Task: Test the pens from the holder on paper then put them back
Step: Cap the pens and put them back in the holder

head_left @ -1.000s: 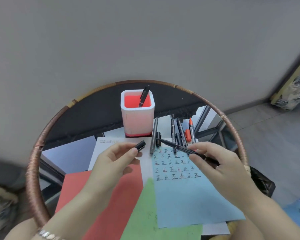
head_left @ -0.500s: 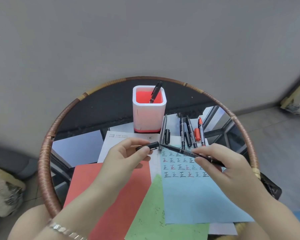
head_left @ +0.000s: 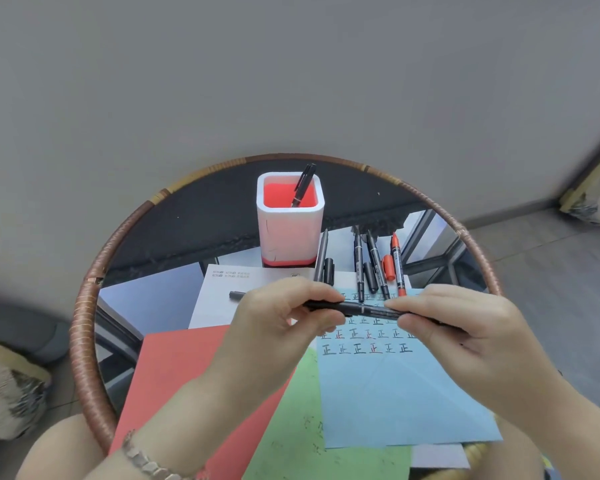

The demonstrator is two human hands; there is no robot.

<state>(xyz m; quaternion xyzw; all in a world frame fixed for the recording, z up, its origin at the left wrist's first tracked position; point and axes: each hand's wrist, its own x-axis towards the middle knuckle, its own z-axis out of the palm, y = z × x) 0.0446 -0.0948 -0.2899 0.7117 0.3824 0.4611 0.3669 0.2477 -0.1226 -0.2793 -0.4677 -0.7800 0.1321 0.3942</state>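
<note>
A black pen (head_left: 361,309) lies level between both hands over the blue paper (head_left: 395,386), which carries rows of written marks. My left hand (head_left: 281,320) pinches the pen's capped left end, and my right hand (head_left: 458,327) grips its right part. The white holder with a red inside (head_left: 290,233) stands at the back of the table with one black pen (head_left: 303,185) in it. Several uncapped pens (head_left: 376,265), one of them red (head_left: 397,265), lie with loose caps to the holder's right. Another black pen (head_left: 238,295) rests on the white sheet, partly behind my left hand.
The round glass table has a woven rim (head_left: 90,306). A red sheet (head_left: 174,375), a green sheet (head_left: 291,427) and a white sheet (head_left: 219,299) overlap on it. A grey wall rises close behind. Cushions lie on the floor at the left and far right.
My left hand has brought the cap onto the pen's tip. The pen has turned from slanted to level, and both hands now hold it.
</note>
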